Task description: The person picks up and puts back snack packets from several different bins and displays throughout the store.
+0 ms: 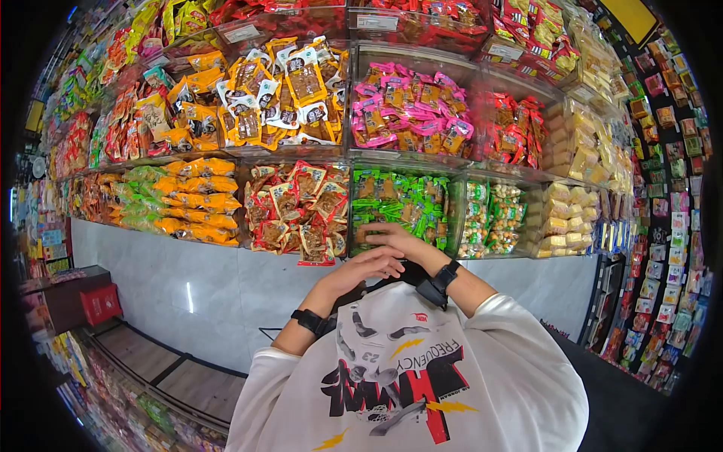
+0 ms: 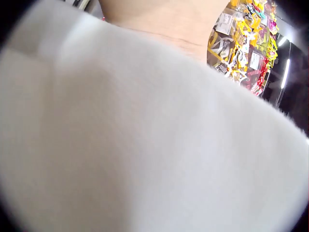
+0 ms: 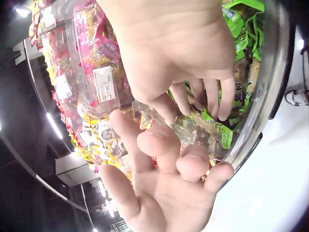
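The green packets (image 1: 407,200) lie heaped in a clear bin (image 3: 273,87) on the shelf; they look light, crinkly and slippery, best pinched at a sealed edge; the right hand (image 1: 407,239) lays straight fingers on them, gripping nothing; the left hand (image 1: 365,267) lies cupped just beneath, fingers loosely curled, empty.

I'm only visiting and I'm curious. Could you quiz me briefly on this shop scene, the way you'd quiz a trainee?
1. True or false: the right hand reaches among the green packets.
2. In the head view, which packets fill the bin just left of the green ones? A) red packets B) blue packets C) black packets
3. Fill in: the band on the left wrist is coloured ____.

Key: 1 true; 2 A; 3 black.
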`<state>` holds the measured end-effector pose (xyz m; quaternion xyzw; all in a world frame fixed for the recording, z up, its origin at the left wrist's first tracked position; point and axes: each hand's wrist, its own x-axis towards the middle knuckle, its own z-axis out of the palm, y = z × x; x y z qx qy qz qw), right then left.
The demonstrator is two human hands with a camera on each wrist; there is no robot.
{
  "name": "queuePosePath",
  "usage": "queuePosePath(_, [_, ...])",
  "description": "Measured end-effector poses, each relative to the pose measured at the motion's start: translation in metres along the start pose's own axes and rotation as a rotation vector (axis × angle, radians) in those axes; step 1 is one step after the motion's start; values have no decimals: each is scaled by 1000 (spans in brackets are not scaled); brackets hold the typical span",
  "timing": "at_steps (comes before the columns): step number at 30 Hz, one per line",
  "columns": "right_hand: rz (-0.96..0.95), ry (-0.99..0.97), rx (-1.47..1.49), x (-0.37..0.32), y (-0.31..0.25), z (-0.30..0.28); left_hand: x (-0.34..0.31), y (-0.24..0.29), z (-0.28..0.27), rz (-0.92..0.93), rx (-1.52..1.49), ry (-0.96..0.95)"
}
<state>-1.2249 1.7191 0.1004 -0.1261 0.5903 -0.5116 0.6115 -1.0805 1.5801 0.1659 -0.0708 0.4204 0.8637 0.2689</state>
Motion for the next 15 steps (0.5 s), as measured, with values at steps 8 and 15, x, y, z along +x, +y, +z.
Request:
queuePosePath(8, [105, 82, 262, -3, 5, -6, 3, 1, 0, -21, -3, -9])
queuePosePath(15, [103, 241, -343, 45, 36, 0, 7, 1, 1, -11, 31, -64])
